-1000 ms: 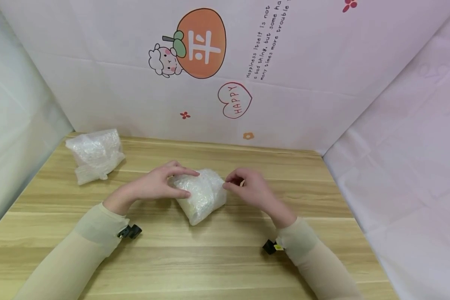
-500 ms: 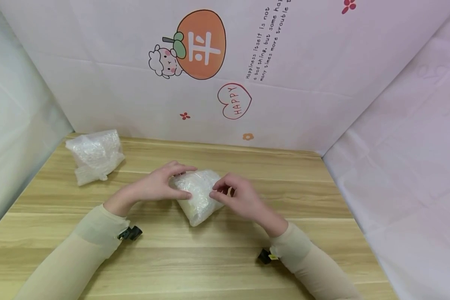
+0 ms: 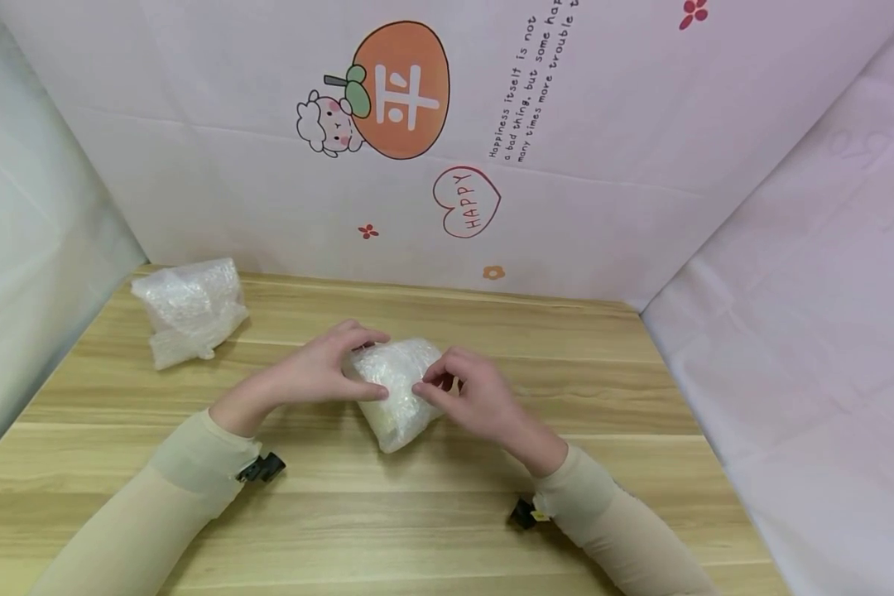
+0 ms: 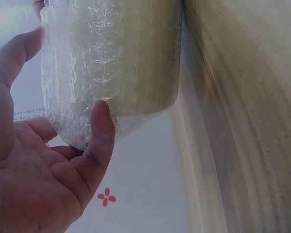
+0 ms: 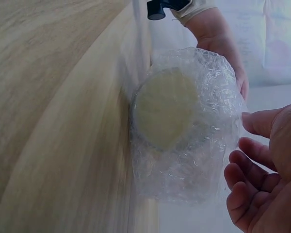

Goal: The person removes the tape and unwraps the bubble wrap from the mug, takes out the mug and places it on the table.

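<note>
A pale yellow, round-ended object [image 5: 165, 109] shows through clear bubble wrap [image 3: 396, 406] in the middle of the table, in the head view. My left hand [image 3: 326, 364] grips the left side of this wrapped bundle, thumb in front and fingers behind. In the left wrist view the left hand [image 4: 43, 170] curves round one end of the wrap. Over the bundle's right part, my right hand [image 3: 477, 393] pinches at the bubble wrap with thumb and forefinger. Its other fingers [image 5: 247, 170] are curled in the right wrist view.
A second bubble-wrapped bundle [image 3: 194, 306] lies at the back left of the wooden table [image 3: 417, 530]. White printed cloth [image 3: 603, 165] rises along the table's back edge, with white cloth sides left and right. Black cameras [image 3: 262, 468] sit on both wrists.
My right hand has moved left from the bundle's right edge onto its top, bringing its fingertips nearer the left thumb. The left hand and the bundle have barely shifted.
</note>
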Available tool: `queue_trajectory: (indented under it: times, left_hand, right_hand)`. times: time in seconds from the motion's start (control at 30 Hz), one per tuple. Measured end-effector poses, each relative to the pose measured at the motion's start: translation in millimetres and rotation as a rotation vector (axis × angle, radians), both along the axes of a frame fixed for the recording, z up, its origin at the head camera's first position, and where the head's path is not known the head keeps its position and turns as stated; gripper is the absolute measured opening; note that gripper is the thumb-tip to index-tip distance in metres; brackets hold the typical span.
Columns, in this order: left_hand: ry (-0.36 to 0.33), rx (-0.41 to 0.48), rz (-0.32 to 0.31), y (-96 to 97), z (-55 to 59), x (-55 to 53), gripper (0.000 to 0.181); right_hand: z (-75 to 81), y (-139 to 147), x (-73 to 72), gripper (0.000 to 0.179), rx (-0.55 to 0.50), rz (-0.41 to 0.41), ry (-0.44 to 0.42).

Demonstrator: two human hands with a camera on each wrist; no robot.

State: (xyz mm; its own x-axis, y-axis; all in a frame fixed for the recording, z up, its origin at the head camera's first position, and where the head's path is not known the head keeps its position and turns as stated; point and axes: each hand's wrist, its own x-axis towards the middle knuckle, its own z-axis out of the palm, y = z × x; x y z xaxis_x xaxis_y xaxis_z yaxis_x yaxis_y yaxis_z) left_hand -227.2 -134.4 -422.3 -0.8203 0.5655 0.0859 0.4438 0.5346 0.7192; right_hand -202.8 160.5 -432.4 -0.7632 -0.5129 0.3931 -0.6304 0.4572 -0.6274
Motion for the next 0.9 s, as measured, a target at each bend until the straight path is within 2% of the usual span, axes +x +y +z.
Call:
queue_trajectory:
  times: [0.33, 0.6, 0.77, 0.9]
  left_hand:
    - [0.012, -0.02, 0.01, 3.7, 3.4, 5.0, 0.09]
    - [0.016, -0.023, 0.015, 6.9, 5.7, 8.7, 0.09]
    - [0.034, -0.025, 0.012, 8.6, 7.3, 10.7, 0.089]
    - [0.03, -0.031, 0.013, 9.3, 8.6, 12.1, 0.089]
  right_hand:
    - [2.7, -1.0, 5.6, 0.009, 0.06, -0.051, 0.105]
    - [6.5, -0.1, 6.8, 0.005, 0.091, -0.045, 0.155]
    - [8.9, -0.1, 7.7, 0.005, 0.1, -0.051, 0.162]
    - [8.2, -1.0, 8.7, 0.007, 0.1, -0.092, 0.131]
